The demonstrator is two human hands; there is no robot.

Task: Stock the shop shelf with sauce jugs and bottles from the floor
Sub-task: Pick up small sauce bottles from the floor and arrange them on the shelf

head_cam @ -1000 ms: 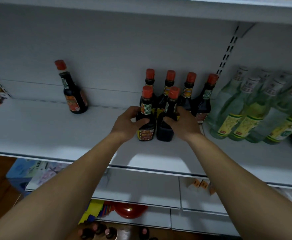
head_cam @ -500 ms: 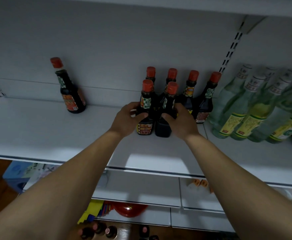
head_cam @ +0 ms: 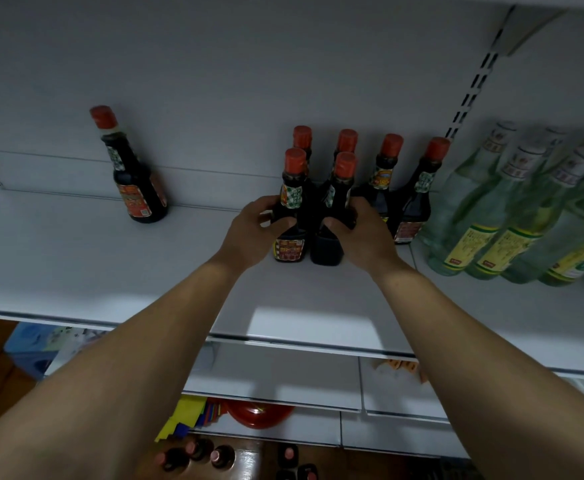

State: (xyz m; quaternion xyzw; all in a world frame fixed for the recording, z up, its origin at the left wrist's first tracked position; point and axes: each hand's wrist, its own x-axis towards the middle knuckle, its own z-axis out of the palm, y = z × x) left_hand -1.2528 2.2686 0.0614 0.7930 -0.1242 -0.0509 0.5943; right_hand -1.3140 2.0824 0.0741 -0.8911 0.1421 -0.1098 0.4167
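Observation:
Two dark sauce bottles with red caps stand side by side on the white shelf (head_cam: pixel 76 258). My left hand (head_cam: pixel 249 233) grips the left front bottle (head_cam: pixel 292 202) and my right hand (head_cam: pixel 363 233) grips the right front bottle (head_cam: pixel 335 209). Right behind them a row of several more red-capped sauce bottles (head_cam: pixel 387 174) lines the back panel. A lone sauce bottle (head_cam: pixel 134 178) stands apart at the back left. More red-capped bottles (head_cam: pixel 197 452) sit on the floor below.
Pale green glass bottles (head_cam: pixel 498 216) crowd the shelf to the right. A slotted upright (head_cam: pixel 470 95) divides the back panel. Lower shelves (head_cam: pixel 276 379) jut out beneath, with a red round object (head_cam: pixel 259 414) and colourful packs under them.
Both hands have pushed the two front bottles a little farther back toward the rear row. The view has tilted slightly.

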